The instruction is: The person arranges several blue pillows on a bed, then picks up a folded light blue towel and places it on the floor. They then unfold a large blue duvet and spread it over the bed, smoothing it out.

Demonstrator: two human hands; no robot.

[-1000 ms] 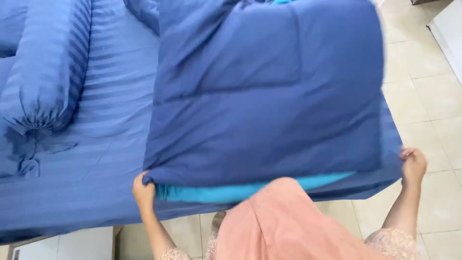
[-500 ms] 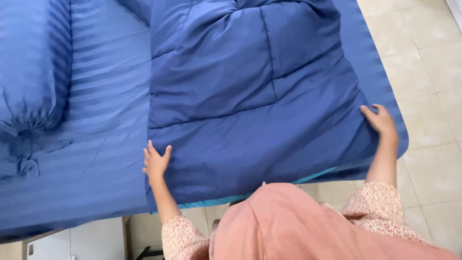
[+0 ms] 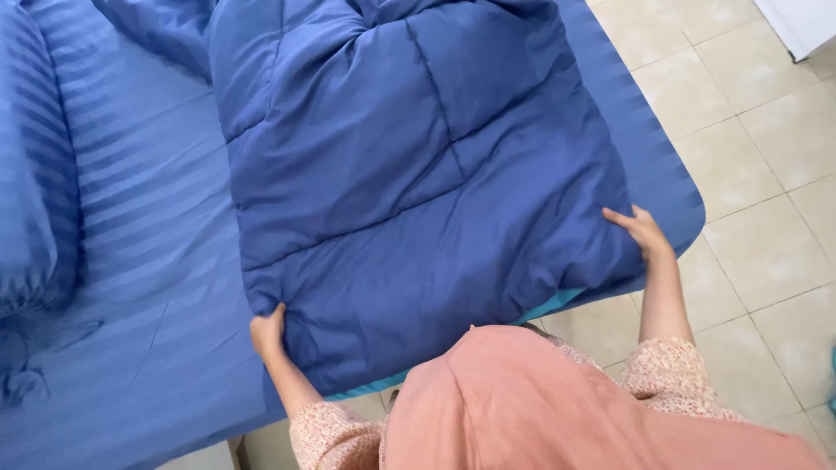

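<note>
Hands (image 3: 267, 332) (image 3: 643, 231) at comforter (image 3: 418, 174) edges

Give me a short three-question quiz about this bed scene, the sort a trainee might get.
1. True or false: the left hand and the right hand are both on the folded dark blue quilt.
2. Which colour shows along the quilt's near edge, under the dark blue? A) red B) turquoise C) white
3. What lies under the quilt, and what is the floor like?

Key
1. True: the left hand is at the quilt's near left corner, the right hand at its right edge.
2. B, a turquoise strip.
3. A bed with a blue striped sheet; the floor is pale square tiles.
</note>
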